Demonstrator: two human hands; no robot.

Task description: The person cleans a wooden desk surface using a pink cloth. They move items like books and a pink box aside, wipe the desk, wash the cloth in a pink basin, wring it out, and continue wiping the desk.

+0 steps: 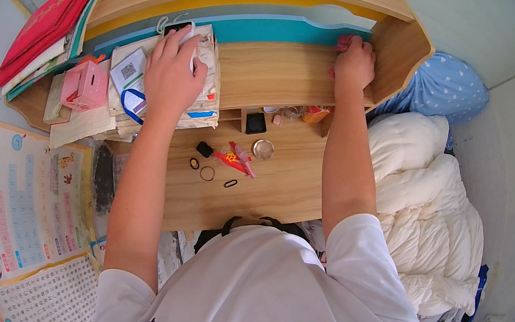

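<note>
High on the desk's upper shelf (277, 70), my right hand (356, 65) is closed around a crumpled reddish-pink cloth (343, 43) close to the wooden side panel. Part of the cloth shows beyond my fingers; the rest is hidden under the hand. My left hand (175, 72) lies spread, palm down, over a white-edged device with a dark face (188, 28), which sits on a stack of papers and booklets (207, 77). My palm covers much of the device. Beside that hand, a card with a printed code and a blue lanyard (130, 67) rests on the papers.
A pink box (86, 86) and red folders (52, 22) stand at the shelf's left. On the desktop (279, 184) lie a round clear dish (263, 149), a red-and-pink packet (237, 159), a black item (205, 149) and several bands. A cream quilt (432, 204) is heaped at right.
</note>
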